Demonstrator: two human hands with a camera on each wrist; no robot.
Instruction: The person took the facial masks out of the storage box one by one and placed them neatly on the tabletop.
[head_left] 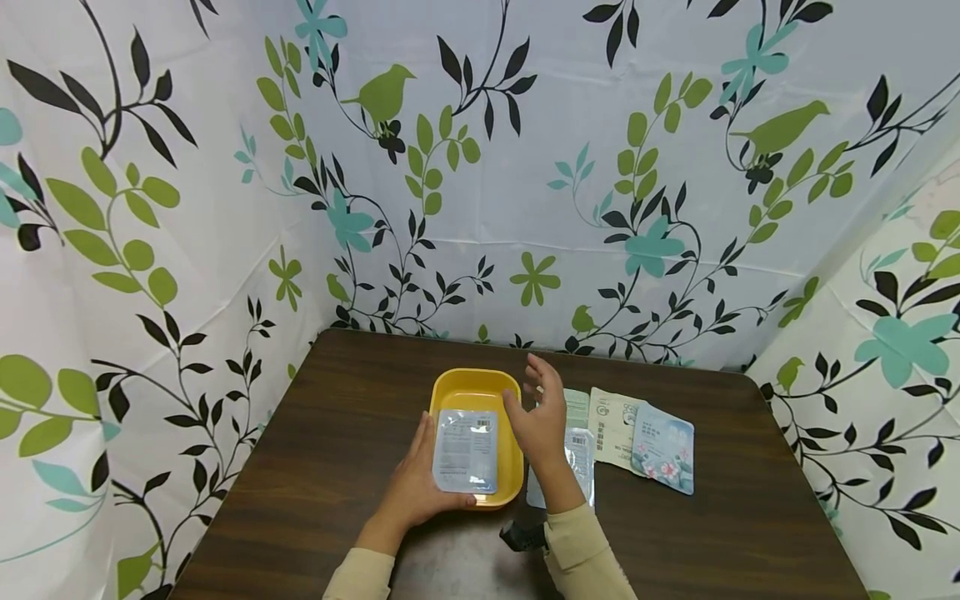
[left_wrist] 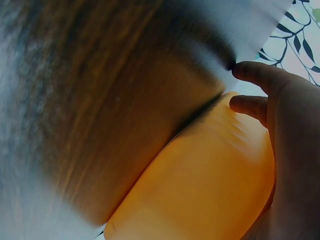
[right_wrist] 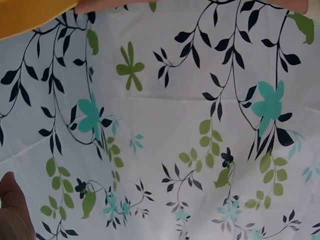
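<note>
My left hand [head_left: 423, 479] grips a shallow yellow plastic tray [head_left: 512, 479] by its left side, the thumb along the near rim. In the left wrist view, two of its fingers stick out past the orange-looking tray [left_wrist: 185, 185]. Inside the tray lies a flat silvery sachet [head_left: 465, 450] with small print and a barcode, its back upward. At the tray's right side my right hand [head_left: 546, 417] is raised, fingers spread and holding nothing. The right wrist view catches only a bit of the right hand [right_wrist: 12, 210] at the lower left.
Right of the tray, another silvery sachet [head_left: 581, 450] lies partly behind the right forearm. Beside it are a green sachet [head_left: 576, 406], a cream one [head_left: 611, 425] and a blue floral one [head_left: 667, 446], overlapping on the dark wooden table [head_left: 750, 500]. A leaf-patterned cloth [head_left: 487, 208] hangs behind.
</note>
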